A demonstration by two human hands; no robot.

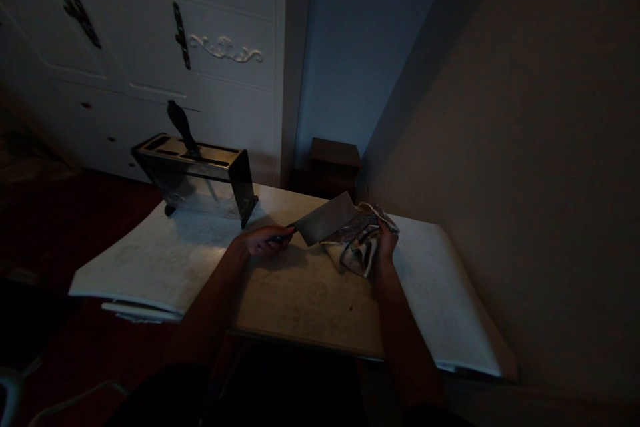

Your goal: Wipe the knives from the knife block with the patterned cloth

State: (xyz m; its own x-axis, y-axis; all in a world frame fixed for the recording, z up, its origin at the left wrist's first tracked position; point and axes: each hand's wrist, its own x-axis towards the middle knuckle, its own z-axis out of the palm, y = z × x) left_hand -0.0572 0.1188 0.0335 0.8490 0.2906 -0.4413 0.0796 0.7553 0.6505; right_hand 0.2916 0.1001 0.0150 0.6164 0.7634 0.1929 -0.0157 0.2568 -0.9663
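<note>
My left hand [267, 241] is closed round the dark handle of a cleaver [327, 219], whose broad blade points right and slightly up over the table. In my right hand [386, 243] is a bunched patterned cloth [357, 240]. The cloth lies against the lower right part of the blade and hides some of its edge. To the left of my hands stands a knife block [200, 177] with clear sides and a slotted top. One black-handled knife [181, 123] is upright in it.
The table [135, 260] has a white cover, with a brown patch [310, 307] in front of me. White cabinets [235, 100] stand behind it. A brown box [335, 160] sits beyond the far edge, and a wall [540, 147] runs along the right. The room is dim.
</note>
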